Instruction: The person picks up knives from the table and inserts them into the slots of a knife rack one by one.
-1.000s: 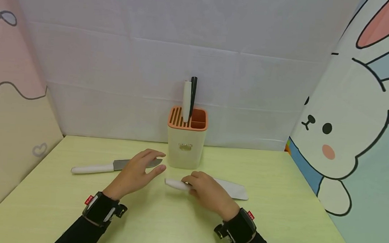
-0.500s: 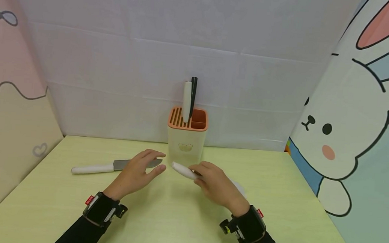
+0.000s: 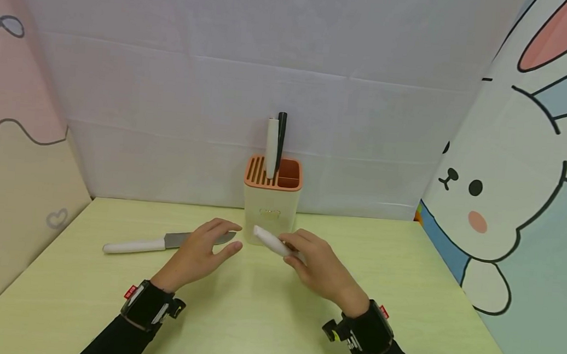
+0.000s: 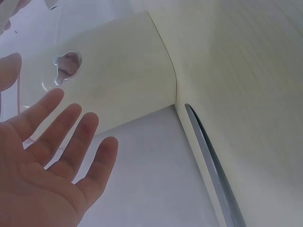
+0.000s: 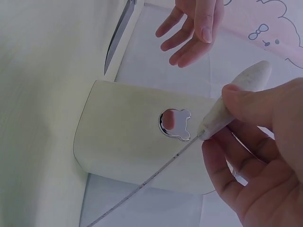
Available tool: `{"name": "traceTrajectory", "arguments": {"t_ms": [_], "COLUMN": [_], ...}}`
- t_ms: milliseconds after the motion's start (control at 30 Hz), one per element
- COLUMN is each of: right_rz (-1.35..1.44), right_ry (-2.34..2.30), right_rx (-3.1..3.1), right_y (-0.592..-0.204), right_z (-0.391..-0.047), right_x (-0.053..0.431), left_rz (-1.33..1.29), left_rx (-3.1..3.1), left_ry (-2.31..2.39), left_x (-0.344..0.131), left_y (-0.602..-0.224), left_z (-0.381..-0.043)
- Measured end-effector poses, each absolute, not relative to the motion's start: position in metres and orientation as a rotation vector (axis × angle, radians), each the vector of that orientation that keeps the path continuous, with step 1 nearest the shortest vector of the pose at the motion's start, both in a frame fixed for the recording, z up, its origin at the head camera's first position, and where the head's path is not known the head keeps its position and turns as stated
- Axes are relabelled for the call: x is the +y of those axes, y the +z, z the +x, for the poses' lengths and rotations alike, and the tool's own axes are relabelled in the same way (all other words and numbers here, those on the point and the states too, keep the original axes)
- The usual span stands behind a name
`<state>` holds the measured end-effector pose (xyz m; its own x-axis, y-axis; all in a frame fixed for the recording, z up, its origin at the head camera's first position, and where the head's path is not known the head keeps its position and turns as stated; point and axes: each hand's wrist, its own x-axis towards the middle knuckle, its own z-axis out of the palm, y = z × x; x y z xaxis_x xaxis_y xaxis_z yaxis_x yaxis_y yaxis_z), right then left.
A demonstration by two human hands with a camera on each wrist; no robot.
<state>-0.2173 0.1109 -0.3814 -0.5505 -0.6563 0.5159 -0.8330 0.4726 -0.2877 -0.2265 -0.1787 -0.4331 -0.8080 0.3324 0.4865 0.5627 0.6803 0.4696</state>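
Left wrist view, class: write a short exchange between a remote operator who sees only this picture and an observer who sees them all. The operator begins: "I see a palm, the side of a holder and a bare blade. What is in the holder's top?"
Observer: In the head view, a white upright handle and a black handle stick up from the holder.
Operator: The blade runs out of my picture. What is at its other end?
Observer: The lying knife ends in a long white grip, toward the person's left.
Operator: And the right hand?
Observer: The right hand grips the handle of another knife, its blade nearly edge-on to the right wrist camera.
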Motion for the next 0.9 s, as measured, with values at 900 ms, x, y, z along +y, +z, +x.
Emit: {"name": "traceTrajectory", "arguments": {"t_ms": [900], "right_rz": [1.133], "right_ry": [1.034], "right_rx": [-2.193], "right_y": [-0.357], "right_z": [-0.218], "right_x": [0.088], "left_rz": [-0.727], "left_rx": [-2.535], "left_ry": [-0.89], "left_x": [-0.18], "left_y": [-0.433], "left_z": [-0.227]}}
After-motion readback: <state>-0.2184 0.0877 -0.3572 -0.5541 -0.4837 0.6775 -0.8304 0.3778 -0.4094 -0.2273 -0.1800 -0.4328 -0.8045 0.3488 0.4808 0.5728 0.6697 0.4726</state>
